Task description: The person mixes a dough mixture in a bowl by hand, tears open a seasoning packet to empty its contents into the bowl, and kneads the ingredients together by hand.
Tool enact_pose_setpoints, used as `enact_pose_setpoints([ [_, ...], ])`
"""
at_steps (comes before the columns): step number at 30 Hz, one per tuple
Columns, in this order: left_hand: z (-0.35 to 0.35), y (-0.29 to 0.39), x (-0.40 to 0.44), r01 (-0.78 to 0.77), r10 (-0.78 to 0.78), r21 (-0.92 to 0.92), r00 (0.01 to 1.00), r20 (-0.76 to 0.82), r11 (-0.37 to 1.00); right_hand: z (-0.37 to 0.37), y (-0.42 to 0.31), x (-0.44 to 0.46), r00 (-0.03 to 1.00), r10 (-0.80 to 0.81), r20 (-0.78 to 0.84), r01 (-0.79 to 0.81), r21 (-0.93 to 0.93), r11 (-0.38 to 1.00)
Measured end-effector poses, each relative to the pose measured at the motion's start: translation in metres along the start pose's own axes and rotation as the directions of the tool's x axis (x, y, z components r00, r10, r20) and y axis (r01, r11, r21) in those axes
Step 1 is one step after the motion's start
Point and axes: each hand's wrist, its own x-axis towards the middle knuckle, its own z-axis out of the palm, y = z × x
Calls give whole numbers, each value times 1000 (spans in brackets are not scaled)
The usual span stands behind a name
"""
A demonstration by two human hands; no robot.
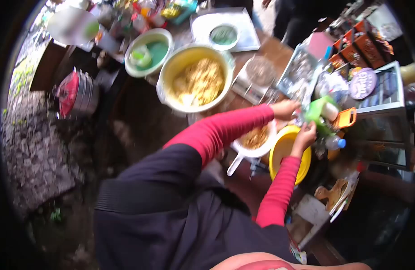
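Observation:
My left hand (286, 109) reaches across from the left in a red sleeve, fingers closed in a pinch. My right hand (307, 134) is just below it, fingers also pressed together, above the rim of a yellow basin (305, 167). Whatever thin, pale thing lies between my fingertips is blurred, and I cannot make it out. Close beyond both hands is a bright green item (316, 108) with a white roll-like piece beside it. Under my left forearm, a white strainer with a handle (235, 164) holds brown food pieces, partly covered by the sleeve.
A large pale tub (164, 92) holds yellowish food. Left of it stands a basin (130, 67) with green inside. A kitchen scale (248, 92), a metal tray (203, 27), a blue-capped bottle (335, 142) and a glass case (399, 85) surround the work area. Another person (302, 18) stands at the back.

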Motion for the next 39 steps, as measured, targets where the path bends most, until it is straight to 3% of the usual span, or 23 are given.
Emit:
enact_pose_setpoints([
  [2,-37,30,-46,-25,25,-4,999,-35,1000,-8,-14,-7,997,72,-11,-72,3,997],
  [3,-59,46,-73,-8,7,20,1000,22,1000,-16,-23,-14,997,76,-33,-77,-36,996],
  [6,-113,56,-162,-104,111,85,990,-90,991,-25,-62,-37,993,98,-58,-93,94,991],
  [7,-134,52,-191,-98,113,128,987,-116,987,-20,-79,-48,994,109,-4,-106,193,976],
  [8,-157,47,-219,18,-11,137,999,-51,990,-12,-93,-62,997,43,61,-61,326,943],
  [9,-183,40,-245,130,-134,159,991,14,979,1,-113,-78,993,-73,90,43,301,953],
  [10,-207,34,-270,261,-280,330,960,12,907,8,-142,-94,957,-101,273,-13,388,922],
  [11,-222,8,-300,251,-234,272,968,-95,929,15,-172,-111,905,-304,299,159,424,892],
  [12,-237,-10,-323,287,-257,321,957,-133,903,31,-193,-130,852,-259,455,-7,504,864],
  [13,-255,-17,-338,303,-268,375,953,-143,876,47,-216,-151,810,-253,528,-66,512,856],
  [15,-271,-40,-356,382,-336,382,924,-183,842,71,-256,-178,759,-299,578,60,396,916],
  [17,-275,-62,-358,261,-208,402,963,-171,878,104,-278,-200,712,-280,644,173,226,959],
  [19,-274,-79,-355,221,-177,423,974,-141,879,131,-294,-215,724,-277,632,313,57,948],
  [21,-275,-89,-355,189,-155,447,982,-111,874,156,-314,-227,800,-404,443,491,-97,866],
  [22,-275,-92,-356,217,-201,465,976,-85,858,159,-322,-233,804,-397,443,489,-113,865],
  [24,-281,-96,-361,237,-223,469,971,-85,851,148,-356,-232,746,-141,650,371,-231,900],
  [25,-284,-95,-364,233,-219,466,972,-85,853,146,-359,-234,749,-139,648,371,-236,898],
  [28,-292,-92,-368,240,-223,373,971,-88,896,150,-348,-234,747,-107,657,218,-90,972],
  [30,-291,-89,-369,249,-236,297,968,-80,922,166,-330,-238,793,-156,588,-22,284,959],
  [33,-292,-84,-370,284,-271,257,959,-85,924,147,-349,-237,787,-187,588,-52,364,930],
  [35,-298,-84,-373,328,-288,249,940,-185,911,141,-352,-243,792,-277,544,31,418,908],
  [37,-303,-86,-375,348,-311,234,933,-180,908,142,-349,-246,789,-357,500,109,457,883],
  [39,-305,-88,-370,369,-334,215,925,-182,904,148,-349,-244,803,-478,356,241,540,806],
])
